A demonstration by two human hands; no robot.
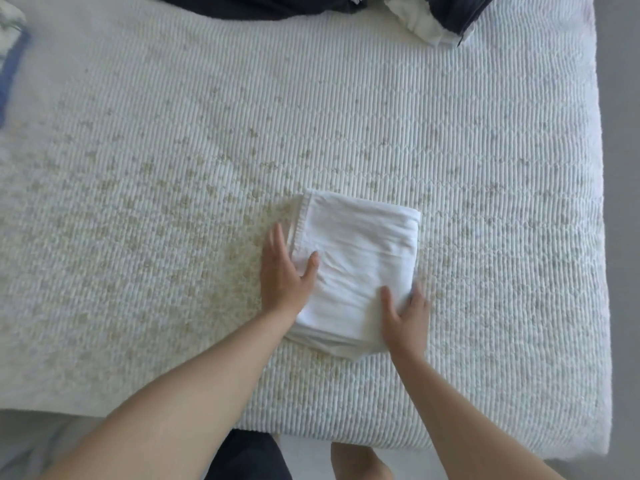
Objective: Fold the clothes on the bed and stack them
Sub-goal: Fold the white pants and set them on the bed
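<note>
A white garment (360, 258), folded into a thick rectangle, lies on the bed (173, 168) near its front edge. My left hand (282, 271) is against the fold's left side, thumb lying on top and fingers along or under the edge. My right hand (405, 315) grips the near right corner, thumb on top and fingers tucked round the side. Dark clothes (277, 5) lie at the bed's far edge, and a dark and white bundle (440, 19) sits at the far right corner.
The ribbed white mattress cover spreads wide on all sides of the fold. A blue and white item (12, 57) shows blurred at the far left edge. The bed's right edge (601, 237) borders grey floor. My legs stand at the front edge.
</note>
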